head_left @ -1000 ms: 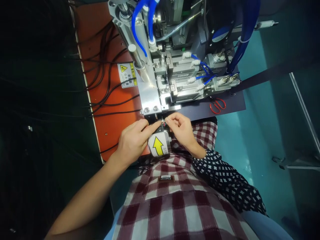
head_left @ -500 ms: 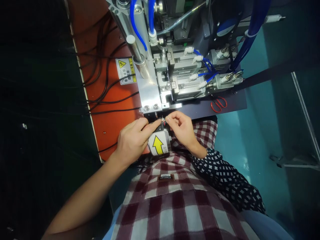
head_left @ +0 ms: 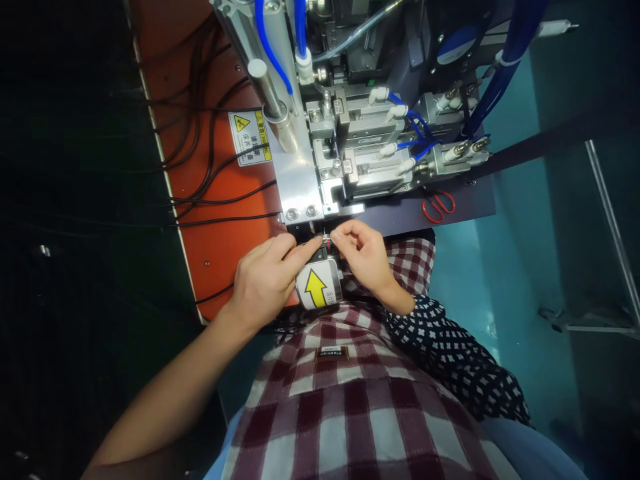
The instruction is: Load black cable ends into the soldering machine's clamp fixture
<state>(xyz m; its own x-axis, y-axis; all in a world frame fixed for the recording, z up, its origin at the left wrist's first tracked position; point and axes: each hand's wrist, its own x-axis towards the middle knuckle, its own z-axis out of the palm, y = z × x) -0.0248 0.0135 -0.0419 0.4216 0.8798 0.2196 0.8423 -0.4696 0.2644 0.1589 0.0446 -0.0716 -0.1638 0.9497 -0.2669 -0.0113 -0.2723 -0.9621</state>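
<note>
Right at the middle of the frame, a tiny part (head_left: 327,239) sits between the two hands, so small that I can't make out its shape from here, only a bit of bright metal with a speck of red below it. The left hand (head_left: 265,279) comes in from the lower left, its forefinger stretched out so that the tip meets the part's left side; the other fingers are bent under, and I can't tell whether they hold anything. The right hand (head_left: 363,259) is at the part's right side, thumb and forefinger brought together right beside it, the rest curled; whether they actually grip it, I can't say. Just below the part is a label (head_left: 306,293) with a yellow arrow pointing up. Just above the hands stands the machine (head_left: 300,183), filling the upper middle. Red scissors (head_left: 433,211) lie right of centre, well apart from the part, and the orange bench (head_left: 225,257) spreads out at the left.
</note>
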